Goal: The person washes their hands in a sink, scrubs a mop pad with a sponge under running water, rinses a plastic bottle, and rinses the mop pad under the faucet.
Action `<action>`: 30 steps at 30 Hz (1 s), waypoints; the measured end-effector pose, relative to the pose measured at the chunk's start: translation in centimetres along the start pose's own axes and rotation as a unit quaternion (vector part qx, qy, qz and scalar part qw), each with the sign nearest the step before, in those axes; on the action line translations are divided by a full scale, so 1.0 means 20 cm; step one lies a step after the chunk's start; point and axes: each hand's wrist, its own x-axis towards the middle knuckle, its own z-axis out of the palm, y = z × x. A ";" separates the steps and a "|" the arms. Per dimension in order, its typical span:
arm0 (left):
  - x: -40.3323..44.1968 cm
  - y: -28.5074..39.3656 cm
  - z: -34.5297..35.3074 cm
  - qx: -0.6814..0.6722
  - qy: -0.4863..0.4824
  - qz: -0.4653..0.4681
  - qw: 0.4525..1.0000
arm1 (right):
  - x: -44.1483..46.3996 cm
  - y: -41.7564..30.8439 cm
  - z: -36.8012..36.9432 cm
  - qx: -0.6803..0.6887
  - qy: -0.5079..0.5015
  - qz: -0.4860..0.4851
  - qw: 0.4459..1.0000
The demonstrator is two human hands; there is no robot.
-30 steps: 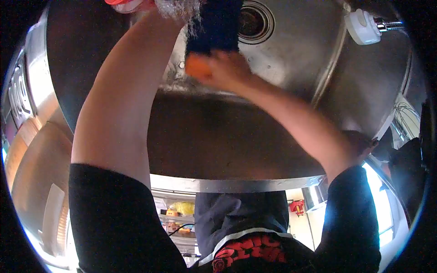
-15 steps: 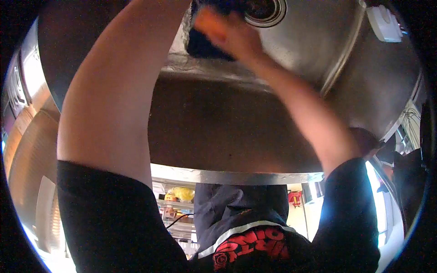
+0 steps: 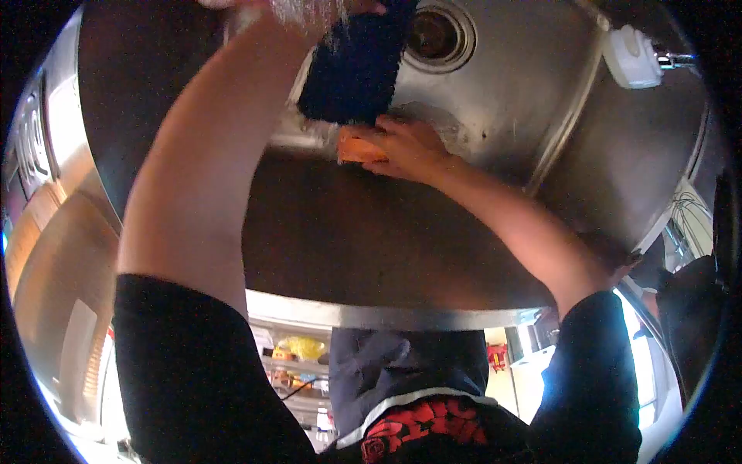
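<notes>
A dark blue, flat, rough-edged piece [image 3: 354, 73] hangs tilted in the metal sink [image 3: 495, 85], left of the drain. My left hand [image 3: 309, 9] is at the top edge of the view, by the upper end of the dark piece, with water splashing over it; its fingers are mostly hidden. My right hand [image 3: 410, 148] is closed round an orange block [image 3: 360, 147] just below the lower end of the dark piece.
The round drain [image 3: 439, 37] lies right of the dark piece. A white spray head [image 3: 634, 57] on a metal hose is at the upper right. The sink's front rim [image 3: 386, 315] runs before my body. Shelves with items [image 3: 297, 356] stand below it.
My right hand moved up over the dark piece with the orange block, then back down past its lower edge. The dark piece now tilts more. The view has also shifted.
</notes>
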 end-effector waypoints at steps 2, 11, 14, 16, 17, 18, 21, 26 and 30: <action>-0.03 -0.01 0.04 -0.013 0.006 0.023 1.000 | 0.18 0.10 -0.19 0.051 -0.017 0.037 0.998; -0.02 0.03 0.03 -0.049 -0.012 0.026 0.998 | 0.12 0.01 -0.01 -0.035 -0.001 -0.012 0.999; -0.03 0.04 0.03 -0.057 -0.015 0.030 0.998 | 0.29 0.19 -0.14 0.070 0.007 0.143 0.987; -0.01 0.05 0.05 -0.069 -0.022 0.019 0.997 | 0.22 0.21 -0.02 0.052 0.012 0.167 0.985; 0.00 0.06 0.04 -0.071 -0.027 0.016 0.997 | 0.13 0.12 0.05 0.040 0.001 0.162 0.986; 0.01 0.06 0.04 -0.071 -0.031 0.015 0.997 | 0.10 0.06 0.07 0.016 0.005 0.148 0.989; 0.02 0.07 0.02 -0.071 -0.027 0.014 0.997 | 0.03 -0.04 0.03 -0.023 0.011 0.123 0.992; 0.02 0.08 0.05 -0.070 -0.020 0.018 0.997 | 0.29 0.11 -0.22 0.297 -0.007 0.107 0.949; 0.03 0.12 0.02 -0.071 -0.024 0.023 0.997 | 0.31 0.02 -0.16 0.053 -0.035 0.248 0.967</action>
